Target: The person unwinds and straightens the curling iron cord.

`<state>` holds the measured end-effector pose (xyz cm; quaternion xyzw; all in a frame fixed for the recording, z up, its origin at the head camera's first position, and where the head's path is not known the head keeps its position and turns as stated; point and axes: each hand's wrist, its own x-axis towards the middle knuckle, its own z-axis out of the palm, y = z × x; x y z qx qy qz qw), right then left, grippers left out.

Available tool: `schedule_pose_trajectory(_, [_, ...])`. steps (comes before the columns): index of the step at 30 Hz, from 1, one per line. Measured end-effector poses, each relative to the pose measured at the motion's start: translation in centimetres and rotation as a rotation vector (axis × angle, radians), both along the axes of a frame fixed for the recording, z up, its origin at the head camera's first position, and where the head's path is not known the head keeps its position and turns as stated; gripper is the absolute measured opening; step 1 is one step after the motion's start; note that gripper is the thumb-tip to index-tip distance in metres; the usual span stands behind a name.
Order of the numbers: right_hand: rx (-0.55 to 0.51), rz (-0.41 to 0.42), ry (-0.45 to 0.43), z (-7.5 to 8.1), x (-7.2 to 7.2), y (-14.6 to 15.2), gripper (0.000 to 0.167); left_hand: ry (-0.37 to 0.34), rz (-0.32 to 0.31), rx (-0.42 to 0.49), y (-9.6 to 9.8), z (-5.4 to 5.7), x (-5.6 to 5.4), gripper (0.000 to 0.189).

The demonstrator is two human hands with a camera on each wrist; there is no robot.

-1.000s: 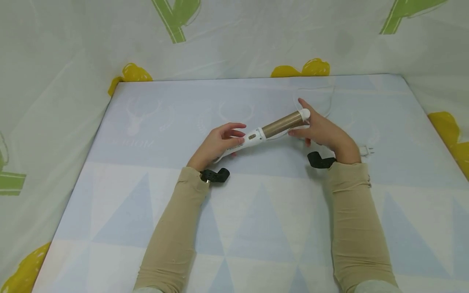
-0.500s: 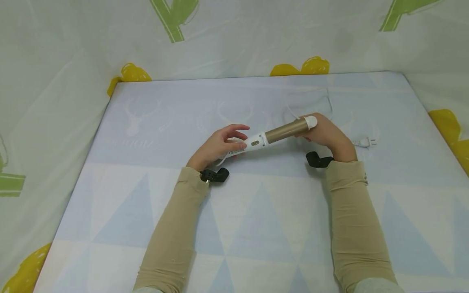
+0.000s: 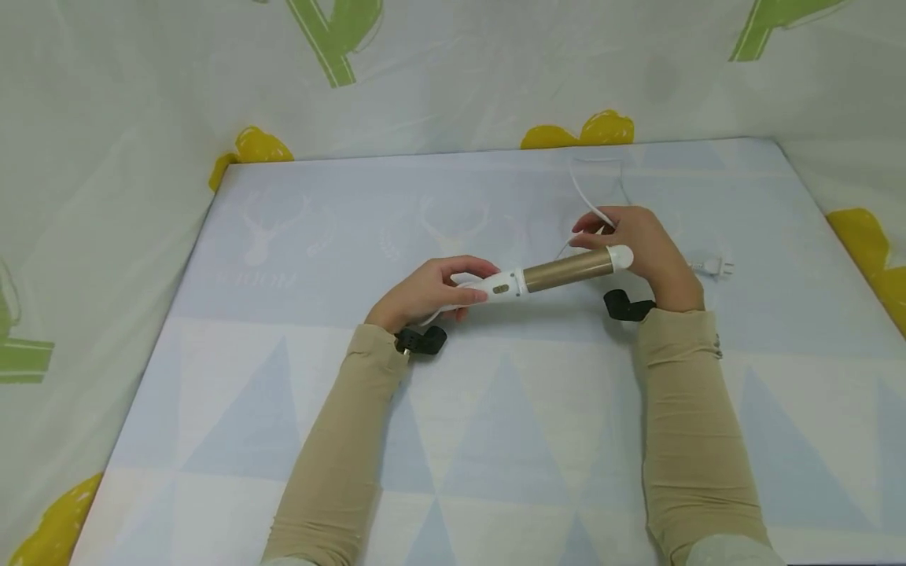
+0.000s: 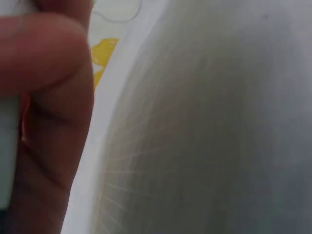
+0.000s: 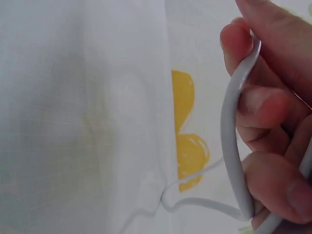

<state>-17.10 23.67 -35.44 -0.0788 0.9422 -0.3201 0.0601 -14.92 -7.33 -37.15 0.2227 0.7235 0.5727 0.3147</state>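
In the head view my left hand grips the white handle of a curling iron. Its gold barrel and white tip point right and slightly away from me. Only a strip of the white handle shows at the edge of the left wrist view, beside my curled fingers. Just behind the barrel tip, my right hand holds the iron's white cord between curled fingers. A loop of cord rises beyond that hand in the head view. The two-pin plug sits right of my right wrist.
A pale blue and white patterned cloth covers the table. Behind it hangs a light curtain with green and yellow prints. Black camera mounts jut inward from both wrists.
My right hand has gone from spread fingers near the barrel tip to holding the cord behind it. The curling iron has swung flatter and shifted slightly right with my left hand.
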Motion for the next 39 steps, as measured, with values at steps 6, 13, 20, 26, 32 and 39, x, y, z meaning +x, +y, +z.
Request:
schedule_pose_trajectory(6, [0.004, -0.142, 0.055, 0.6, 0.5, -1.1, 0.043, -0.019, -0.032, 0.058, 0.6, 0.5, 0.1, 0.038])
schedule_pose_trajectory(13, [-0.035, -0.224, 0.246, -0.3, 0.4, -0.9, 0.039, -0.035, -0.001, 0.224, 0.9, 0.3, 0.1, 0.039])
schedule_pose_trajectory(20, [-0.180, -0.339, 0.225, 2.9, 1.0, -1.0, 0.041, 0.020, -0.018, 0.107, 0.5, 0.9, 0.2, 0.039])
schedule_pose_trajectory(26, [-0.243, -0.319, 0.215, 3.7, 1.2, -0.6, 0.036, -0.023, -0.034, 0.123, 0.4, 0.6, 0.0, 0.049])
schedule_pose_trajectory(32, [-0.252, -0.273, 0.172, 3.7, 1.4, -0.3, 0.034, 0.002, -0.055, 0.035, 0.3, -0.4, -0.6, 0.043])
schedule_pose_trajectory(39, [-0.215, -0.227, 0.195, 4.1, 1.7, -0.8, 0.035, 0.075, -0.048, -0.126, 0.0, -1.6, -1.0, 0.040])
